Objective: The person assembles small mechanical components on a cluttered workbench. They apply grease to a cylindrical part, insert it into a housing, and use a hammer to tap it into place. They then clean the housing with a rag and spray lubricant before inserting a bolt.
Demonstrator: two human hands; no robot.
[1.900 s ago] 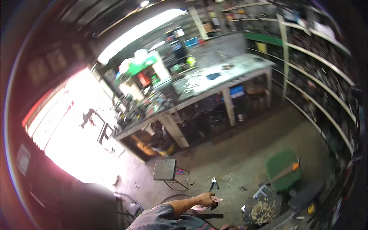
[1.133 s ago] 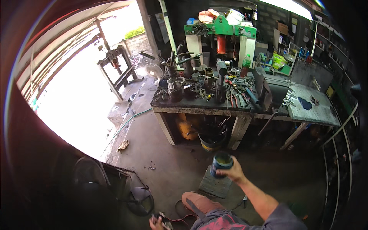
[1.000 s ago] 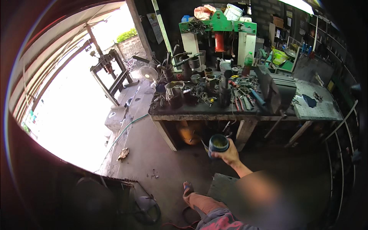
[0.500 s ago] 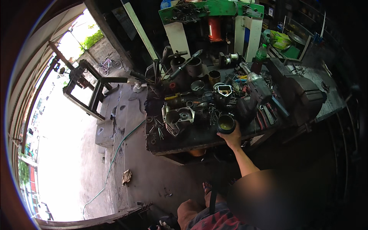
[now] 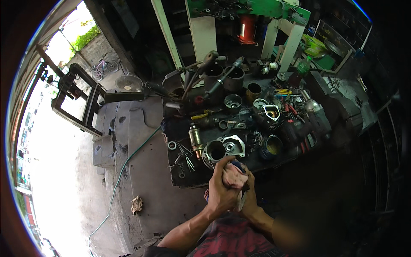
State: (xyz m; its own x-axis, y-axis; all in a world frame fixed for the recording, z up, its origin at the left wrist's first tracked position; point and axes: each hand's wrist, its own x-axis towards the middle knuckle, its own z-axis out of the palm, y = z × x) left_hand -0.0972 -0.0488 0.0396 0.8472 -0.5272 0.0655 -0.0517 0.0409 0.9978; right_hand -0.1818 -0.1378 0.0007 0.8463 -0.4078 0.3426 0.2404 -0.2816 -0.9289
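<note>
Head view: showed both hands meeting over the near edge of the cluttered workbench (image 5: 188, 180)
Change: half a second before, the right hand held a dark round can out over the bench; by this moment that can (image 5: 271, 147) stood on the bench, right of the pale aluminium housing (image 5: 222, 150), and both hands had come together on a rag
Meaning: the can looked set down and done with, and the hands had likely turned to wiping, either themselves or some small part
Left hand (image 5: 220, 188): just below the housing, clenched around the pinkish rag (image 5: 233, 175), fingers wrapped over it
Rag: bunched between the two hands, below the housing, its top poking out
Right hand (image 5: 249, 198): below and right of the housing, pressed against the rag from behind; mostly covered by the left hand, so I could not tell how its fingers lay
Hidden: whether anything sat inside the rag could not be made out
Hard to read: the bench right of the housing fell into shadow, tools there blurred together; the lower right was smeared and dark
</note>
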